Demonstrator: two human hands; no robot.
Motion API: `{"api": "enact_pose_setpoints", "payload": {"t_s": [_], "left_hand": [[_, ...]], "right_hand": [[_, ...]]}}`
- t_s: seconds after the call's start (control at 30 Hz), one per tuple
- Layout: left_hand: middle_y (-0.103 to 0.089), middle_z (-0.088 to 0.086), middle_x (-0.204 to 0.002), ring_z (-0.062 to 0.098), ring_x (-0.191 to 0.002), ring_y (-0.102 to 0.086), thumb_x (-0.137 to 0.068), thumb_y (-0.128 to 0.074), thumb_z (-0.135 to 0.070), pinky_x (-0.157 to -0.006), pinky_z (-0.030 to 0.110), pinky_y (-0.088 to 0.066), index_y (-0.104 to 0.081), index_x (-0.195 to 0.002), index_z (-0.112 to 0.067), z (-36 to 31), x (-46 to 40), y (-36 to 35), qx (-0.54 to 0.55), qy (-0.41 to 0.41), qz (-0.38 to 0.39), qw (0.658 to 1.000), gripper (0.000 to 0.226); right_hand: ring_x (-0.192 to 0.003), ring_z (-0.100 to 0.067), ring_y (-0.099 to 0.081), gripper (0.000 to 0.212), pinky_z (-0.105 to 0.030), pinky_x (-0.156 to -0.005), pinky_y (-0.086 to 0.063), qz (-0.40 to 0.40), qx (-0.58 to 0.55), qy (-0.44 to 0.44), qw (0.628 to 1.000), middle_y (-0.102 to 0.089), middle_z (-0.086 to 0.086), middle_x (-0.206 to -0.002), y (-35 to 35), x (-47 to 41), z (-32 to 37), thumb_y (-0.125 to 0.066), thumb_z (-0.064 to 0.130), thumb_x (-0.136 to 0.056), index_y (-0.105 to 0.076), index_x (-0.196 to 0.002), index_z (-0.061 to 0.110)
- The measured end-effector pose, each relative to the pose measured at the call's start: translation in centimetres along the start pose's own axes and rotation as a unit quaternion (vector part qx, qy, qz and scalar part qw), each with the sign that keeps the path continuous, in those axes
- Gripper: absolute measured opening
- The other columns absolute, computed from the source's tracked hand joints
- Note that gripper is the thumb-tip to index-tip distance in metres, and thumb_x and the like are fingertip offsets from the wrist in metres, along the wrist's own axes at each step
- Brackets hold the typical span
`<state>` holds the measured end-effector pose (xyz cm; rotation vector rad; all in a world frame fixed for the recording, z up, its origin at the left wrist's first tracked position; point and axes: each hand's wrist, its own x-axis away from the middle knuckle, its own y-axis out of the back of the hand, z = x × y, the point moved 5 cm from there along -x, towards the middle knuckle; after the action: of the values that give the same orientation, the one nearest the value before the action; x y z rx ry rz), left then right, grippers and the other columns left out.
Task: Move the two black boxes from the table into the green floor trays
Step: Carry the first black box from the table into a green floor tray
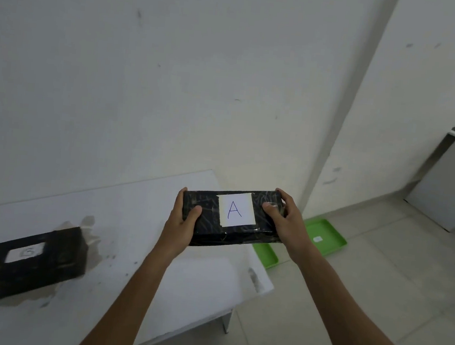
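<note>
Black box A [233, 218] held off table [160, 221], left hand [181, 223] and right hand [285, 222] clamping ends. Box B [26, 261] on table. Carry step; next, lower into green tray [328, 235].

White table [181, 293] against the wall, surface scuffed and stained. One black box labelled B [27, 263] lies flat on its left part. Tiled floor [375, 298] to the right carries two green trays [328, 235] side by side near the wall corner.

Held black box [230, 217] labelled "A", table box [25, 264] label blurred
</note>
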<state>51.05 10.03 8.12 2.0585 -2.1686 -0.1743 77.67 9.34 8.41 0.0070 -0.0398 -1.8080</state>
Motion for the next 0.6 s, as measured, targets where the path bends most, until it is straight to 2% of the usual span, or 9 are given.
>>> {"api": "enact_pose_setpoints", "payload": {"t_s": [0.07,0.13,0.27,0.37,0.5,0.6], "left_hand": [[-0.050,-0.009,-0.137,0.013,-0.120,-0.053,-0.095,-0.046,-0.045,-0.101,0.034,-0.045,-0.015,-0.149,-0.043,-0.4,-1.8,-3.0,-0.002,0.002,0.004,1.000,0.061],[-0.050,-0.009,-0.137,0.013,-0.119,-0.053,-0.096,-0.045,-0.044,-0.103,0.037,-0.045,-0.015,-0.149,-0.043,-0.5,-3.9,-5.8,-0.001,0.004,0.004,1.000,0.061],[-0.053,-0.008,-0.132,0.009,-0.113,-0.056,-0.097,-0.045,-0.040,-0.092,0.026,-0.046,-0.017,-0.150,-0.040,-0.3,-9.1,-11.1,0.018,0.003,-0.002,1.000,0.060],[-0.055,-0.008,-0.128,0.007,-0.109,-0.057,-0.099,-0.044,-0.036,-0.088,0.021,-0.043,-0.018,-0.150,-0.036,-0.1,-13.5,-14.9,0.022,0.002,-0.012,1.000,0.058],[-0.059,-0.019,-0.109,-0.010,-0.089,-0.061,-0.100,-0.043,-0.031,-0.079,0.015,-0.047,-0.020,-0.150,-0.032,-0.2,-19.1,-19.5,0.016,0.007,-0.012,1.000,0.056],[-0.055,-0.023,-0.107,-0.020,-0.081,-0.059,-0.100,-0.042,-0.031,-0.070,0.008,-0.048,-0.020,-0.149,-0.034,-0.6,-22.7,-22.3,0.012,0.008,-0.009,1.000,0.054]], "right_hand": [[-0.113,-0.022,-0.069,0.061,-0.017,-0.071,-0.059,-0.004,0.004,0.000,1.000,-0.063,-0.009,-0.134,2.6,-2.1,-0.2,-0.071,0.027,-0.094,-0.046,-0.149,0.022],[-0.110,-0.021,-0.070,0.061,-0.015,-0.068,-0.057,-0.004,0.003,0.001,1.000,-0.064,-0.011,-0.133,4.9,-4.7,-0.6,-0.071,0.027,-0.093,-0.046,-0.149,0.021],[-0.113,-0.022,-0.070,0.062,-0.027,-0.084,-0.061,0.004,0.015,0.002,1.000,-0.064,-0.010,-0.133,8.9,-11.1,-1.5,-0.072,0.031,-0.092,-0.046,-0.149,0.023],[-0.112,-0.021,-0.070,0.063,-0.026,-0.084,-0.061,0.006,0.029,-0.001,1.000,-0.064,-0.009,-0.132,11.4,-16.3,-2.3,-0.071,0.031,-0.093,-0.045,-0.150,0.023],[-0.115,-0.024,-0.068,0.063,-0.038,-0.095,-0.059,0.012,0.043,-0.021,0.999,-0.062,-0.010,-0.134,14.7,-22.6,-3.0,-0.071,0.030,-0.093,-0.044,-0.150,0.022],[-0.119,-0.024,-0.066,0.063,-0.042,-0.101,-0.056,0.014,0.055,-0.023,0.998,-0.061,-0.010,-0.136,16.6,-26.8,-3.0,-0.070,0.029,-0.094,-0.044,-0.150,0.021]]}}
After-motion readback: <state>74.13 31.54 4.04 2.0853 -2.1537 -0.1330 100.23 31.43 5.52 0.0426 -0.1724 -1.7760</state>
